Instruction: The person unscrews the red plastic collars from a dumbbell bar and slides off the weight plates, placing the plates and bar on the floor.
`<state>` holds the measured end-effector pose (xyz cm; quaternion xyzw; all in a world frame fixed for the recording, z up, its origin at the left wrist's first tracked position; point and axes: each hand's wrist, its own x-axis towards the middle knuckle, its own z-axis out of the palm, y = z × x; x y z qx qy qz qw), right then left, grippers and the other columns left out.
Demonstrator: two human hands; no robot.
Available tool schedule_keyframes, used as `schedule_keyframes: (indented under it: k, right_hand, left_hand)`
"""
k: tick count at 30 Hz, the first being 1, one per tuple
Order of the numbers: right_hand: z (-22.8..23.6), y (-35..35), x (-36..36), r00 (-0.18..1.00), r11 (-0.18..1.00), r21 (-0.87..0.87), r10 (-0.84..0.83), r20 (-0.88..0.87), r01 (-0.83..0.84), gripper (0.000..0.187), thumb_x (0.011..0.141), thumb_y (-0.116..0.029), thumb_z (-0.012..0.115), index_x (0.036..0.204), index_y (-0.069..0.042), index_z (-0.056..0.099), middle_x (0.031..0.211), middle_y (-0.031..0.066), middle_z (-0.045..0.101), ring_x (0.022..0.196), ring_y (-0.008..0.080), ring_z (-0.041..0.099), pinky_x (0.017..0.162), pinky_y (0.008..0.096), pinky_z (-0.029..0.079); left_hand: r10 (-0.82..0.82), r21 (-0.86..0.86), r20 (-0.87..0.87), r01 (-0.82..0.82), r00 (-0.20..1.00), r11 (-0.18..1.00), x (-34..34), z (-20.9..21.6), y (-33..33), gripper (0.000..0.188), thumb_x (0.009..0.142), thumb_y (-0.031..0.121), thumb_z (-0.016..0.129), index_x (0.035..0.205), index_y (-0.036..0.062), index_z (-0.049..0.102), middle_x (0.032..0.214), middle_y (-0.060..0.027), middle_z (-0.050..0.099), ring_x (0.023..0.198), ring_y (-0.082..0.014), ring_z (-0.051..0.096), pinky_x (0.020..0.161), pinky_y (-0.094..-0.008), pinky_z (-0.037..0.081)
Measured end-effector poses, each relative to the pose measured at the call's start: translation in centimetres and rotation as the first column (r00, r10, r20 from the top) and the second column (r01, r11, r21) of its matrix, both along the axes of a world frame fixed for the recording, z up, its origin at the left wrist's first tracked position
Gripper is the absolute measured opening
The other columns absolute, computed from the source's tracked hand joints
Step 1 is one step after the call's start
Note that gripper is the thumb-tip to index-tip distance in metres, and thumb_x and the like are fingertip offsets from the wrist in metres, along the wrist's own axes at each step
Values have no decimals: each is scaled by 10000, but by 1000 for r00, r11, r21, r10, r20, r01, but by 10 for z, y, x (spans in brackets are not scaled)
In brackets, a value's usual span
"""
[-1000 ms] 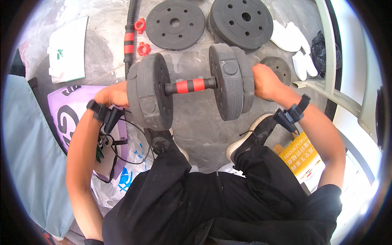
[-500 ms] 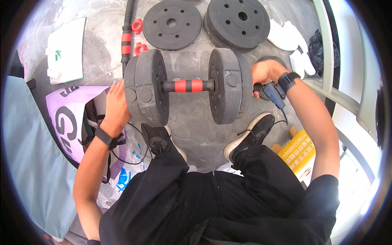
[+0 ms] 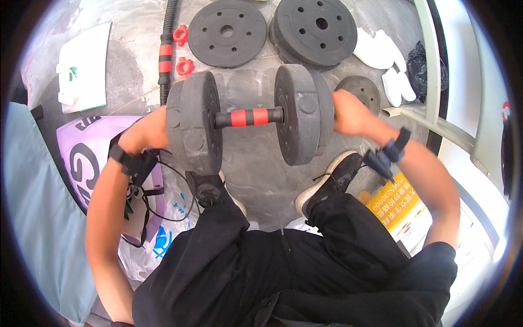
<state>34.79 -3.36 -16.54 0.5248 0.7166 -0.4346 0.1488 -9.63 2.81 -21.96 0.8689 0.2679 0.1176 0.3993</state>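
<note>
A dumbbell (image 3: 249, 117) with a red-and-black grip and thick black plates at both ends lies crosswise before me, above my feet. My left hand (image 3: 150, 131) is closed at its left end, pressed against the outer plate; the fingertips are hidden behind the plates. At the opposite end, my right hand (image 3: 351, 115) is closed against the right outer plate, its fingers mostly out of sight. Both wrists are bent inward and wear dark bands with small devices. The bar's ends are covered by the hands and plates.
Beyond the dumbbell lie large black plates (image 3: 227, 34), a stacked pair (image 3: 313, 30), a smaller plate (image 3: 359, 92), two red star collars (image 3: 184, 67) and a long threaded bar (image 3: 165, 57). A purple bag (image 3: 81, 158) stands left, a metal frame (image 3: 433, 71) right.
Both hands have turned at the dumbbell's ends, with my forearms swinging outward. The threaded bar end seen by my right hand is now covered, and the small plate behind it shows more.
</note>
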Motion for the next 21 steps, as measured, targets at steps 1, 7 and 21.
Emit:
schedule_keyframes:
  k: [1, 7, 21]
  right_hand:
    - [14, -16, -17, 991, 967, 242, -101, 86, 77, 255, 692, -35, 670, 932, 25, 605, 837, 192, 676, 819, 430, 644, 727, 475, 524]
    - [-1, -32, -3, 995, 888, 455, -30, -91, 69, 249, 706, -65, 680, 929, 18, 606, 868, 187, 675, 837, 355, 663, 740, 431, 521]
    - [-59, 14, 37, 784, 18, -990, -612, 99, 139, 184, 865, -159, 608, 868, 21, 649, 667, 56, 547, 592, 193, 594, 644, 399, 573]
  left_hand:
    - [-50, -576, -258, -112, 965, 810, -3, 2, 13, 110, 771, 115, 696, 824, 36, 641, 668, -82, 599, 544, -220, 564, 493, -331, 419]
    - [-238, -841, -498, -397, 834, 367, 6, 28, 27, 127, 805, 139, 712, 874, 50, 654, 675, -5, 571, 588, -104, 516, 505, -290, 410]
    - [197, 226, -363, -119, 911, 967, 1, 21, -33, 274, 691, 38, 644, 951, 5, 563, 948, -151, 627, 842, -340, 629, 758, -407, 496]
